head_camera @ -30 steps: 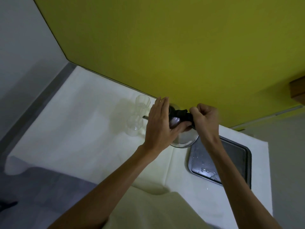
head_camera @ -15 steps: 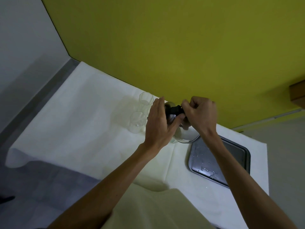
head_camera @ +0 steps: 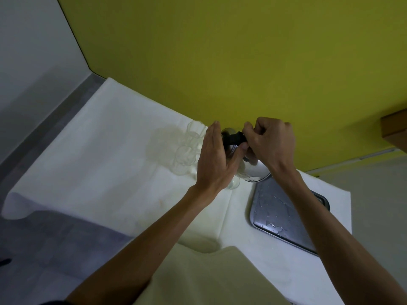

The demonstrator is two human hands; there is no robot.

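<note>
Here we are over the desk [head_camera: 326, 194], draped in a soft white cloth [head_camera: 99, 150] with a crease running through it. One lid [head_camera: 255, 170] is up in the air, tilted on edge: a clear glass dome with a thin shiny metal rim, wet with droplets. One chunky black knob [head_camera: 234, 138], matte and rounded, sits at its centre. The right hand [head_camera: 272, 142] has its fingers curled tight round that knob. The left hand [head_camera: 214, 159] stands flat, fingers straight and together, against the lid's far side, its thumb reaching under to touch the knob. So the lid sits sandwiched between the two hands, above the cloth and close to the yellow wall [head_camera: 220, 51].

Three clear tumblers by my count: one at the back [head_camera: 195, 130], one nearer [head_camera: 185, 160], and one peeking out under the left wrist [head_camera: 234, 183], mostly hidden. To the right lies one rectangular metal tray [head_camera: 282, 216], round-cornered and spotted with water
</note>
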